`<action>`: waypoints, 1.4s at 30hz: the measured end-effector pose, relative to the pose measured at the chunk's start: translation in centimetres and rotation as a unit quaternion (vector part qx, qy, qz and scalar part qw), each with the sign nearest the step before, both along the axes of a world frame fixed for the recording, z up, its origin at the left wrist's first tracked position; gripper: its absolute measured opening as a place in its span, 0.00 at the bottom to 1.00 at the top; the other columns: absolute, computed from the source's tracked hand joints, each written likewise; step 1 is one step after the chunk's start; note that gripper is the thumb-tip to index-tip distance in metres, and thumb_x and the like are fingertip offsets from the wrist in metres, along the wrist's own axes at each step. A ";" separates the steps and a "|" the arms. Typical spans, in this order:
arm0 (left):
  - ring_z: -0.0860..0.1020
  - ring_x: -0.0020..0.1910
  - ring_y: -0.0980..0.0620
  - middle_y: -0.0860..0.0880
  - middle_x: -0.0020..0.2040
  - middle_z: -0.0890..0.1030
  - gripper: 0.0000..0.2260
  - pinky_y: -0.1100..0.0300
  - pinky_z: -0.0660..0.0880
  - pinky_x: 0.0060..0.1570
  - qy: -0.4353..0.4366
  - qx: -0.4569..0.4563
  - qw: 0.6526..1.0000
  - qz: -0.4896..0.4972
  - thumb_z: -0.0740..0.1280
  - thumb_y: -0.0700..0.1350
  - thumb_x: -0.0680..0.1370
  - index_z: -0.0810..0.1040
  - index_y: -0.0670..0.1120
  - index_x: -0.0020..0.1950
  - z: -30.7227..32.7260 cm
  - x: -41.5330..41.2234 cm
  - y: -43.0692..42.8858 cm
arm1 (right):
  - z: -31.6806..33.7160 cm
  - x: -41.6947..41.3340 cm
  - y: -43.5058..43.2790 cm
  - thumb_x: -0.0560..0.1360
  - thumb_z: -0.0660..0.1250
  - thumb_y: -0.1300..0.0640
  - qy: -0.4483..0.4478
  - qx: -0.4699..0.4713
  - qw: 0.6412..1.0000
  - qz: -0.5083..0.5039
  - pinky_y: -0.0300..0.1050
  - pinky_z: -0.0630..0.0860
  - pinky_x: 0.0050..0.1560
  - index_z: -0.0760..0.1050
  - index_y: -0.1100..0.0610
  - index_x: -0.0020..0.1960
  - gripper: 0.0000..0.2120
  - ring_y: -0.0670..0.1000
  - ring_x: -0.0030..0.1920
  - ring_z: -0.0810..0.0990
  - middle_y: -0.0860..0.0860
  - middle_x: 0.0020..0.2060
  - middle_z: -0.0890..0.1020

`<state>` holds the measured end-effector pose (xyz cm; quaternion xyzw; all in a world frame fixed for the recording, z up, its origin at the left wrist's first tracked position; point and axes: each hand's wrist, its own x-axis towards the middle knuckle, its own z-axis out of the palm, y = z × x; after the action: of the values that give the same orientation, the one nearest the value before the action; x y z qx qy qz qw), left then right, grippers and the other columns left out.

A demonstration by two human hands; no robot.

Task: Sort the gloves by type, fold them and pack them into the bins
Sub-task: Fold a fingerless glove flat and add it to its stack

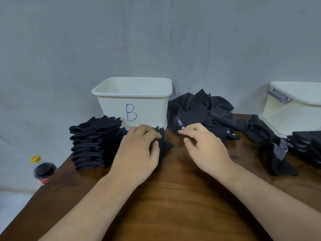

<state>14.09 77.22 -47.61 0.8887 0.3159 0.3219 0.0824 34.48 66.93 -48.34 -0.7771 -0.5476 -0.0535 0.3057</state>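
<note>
L hand (139, 150): clamps glove (164, 145).
R hand (206, 148): fingers apart, prob. touching pile (199, 110).
Risk: left stack (95, 143) topples if nudged.

Black glove (163, 143) gripped in left hand (137, 152), crumpled. Neat folded stack (95, 145) of black gloves just left of that grip. Bin B (133, 105), white, upright, directly behind the grip. Loose pile (205, 112) of black gloves just right of it, and right hand (206, 150) index touches a white-tagged one. Second bin (295, 112) far right, looks tilted; striped glove (280, 148) in front.
</note>
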 end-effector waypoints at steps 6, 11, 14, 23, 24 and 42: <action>0.70 0.64 0.56 0.60 0.61 0.78 0.13 0.57 0.67 0.63 0.004 0.030 0.999 -0.030 0.61 0.52 0.82 0.84 0.56 0.59 -0.8 2.0 -1.7 | -0.3 2.4 0.4 0.83 0.60 0.58 -0.175 -0.124 0.977 -0.004 0.48 0.81 0.47 0.77 0.44 0.72 0.20 0.49 0.61 0.75 0.38 0.83 0.58; 0.71 0.66 0.56 0.61 0.63 0.78 0.14 0.61 0.66 0.61 0.033 0.080 0.995 -0.054 0.62 0.50 0.82 0.84 0.56 0.62 -1.5 2.7 -2.9 | -0.8 3.1 1.0 0.83 0.62 0.59 -0.199 -0.112 0.974 0.001 0.46 0.79 0.41 0.68 0.47 0.80 0.26 0.50 0.59 0.74 0.40 0.84 0.57; 0.71 0.71 0.56 0.58 0.69 0.76 0.18 0.57 0.71 0.68 0.022 0.100 0.992 -0.069 0.63 0.49 0.82 0.79 0.54 0.71 -1.8 2.6 -3.6 | -0.4 3.6 -0.7 0.81 0.64 0.60 -0.204 -0.037 0.978 0.028 0.44 0.82 0.42 0.68 0.48 0.80 0.28 0.47 0.55 0.75 0.39 0.83 0.59; 0.71 0.76 0.53 0.54 0.74 0.75 0.21 0.47 0.68 0.76 -0.034 0.091 0.991 -0.093 0.67 0.54 0.84 0.75 0.49 0.75 -2.1 5.9 -6.9 | -0.1 4.0 -10.5 0.83 0.69 0.51 -0.084 0.071 0.983 0.148 0.31 0.66 0.70 0.79 0.41 0.72 0.18 0.40 0.72 0.69 0.31 0.73 0.74; 0.75 0.69 0.55 0.56 0.67 0.79 0.15 0.49 0.72 0.71 -0.049 0.090 0.990 -0.102 0.65 0.54 0.84 0.78 0.51 0.69 -2.0 6.3 -7.3 | -0.1 4.1 -11.3 0.82 0.71 0.50 -0.039 0.083 0.984 0.150 0.31 0.64 0.72 0.80 0.41 0.70 0.17 0.40 0.74 0.69 0.31 0.71 0.75; 0.71 0.28 0.56 0.53 0.27 0.72 0.23 0.52 0.74 0.35 -0.008 -0.242 0.969 -0.045 0.66 0.61 0.83 0.69 0.49 0.34 -1.6 8.1 -7.8 | -1.1 8.1 -11.5 0.77 0.78 0.59 0.395 0.190 0.899 0.006 0.46 0.83 0.56 0.80 0.45 0.63 0.18 0.50 0.46 0.88 0.42 0.58 0.86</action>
<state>22.23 69.46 -49.24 0.8531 0.3433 0.2385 0.3122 42.56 55.47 -49.44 -0.6577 -0.3662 0.1567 0.6393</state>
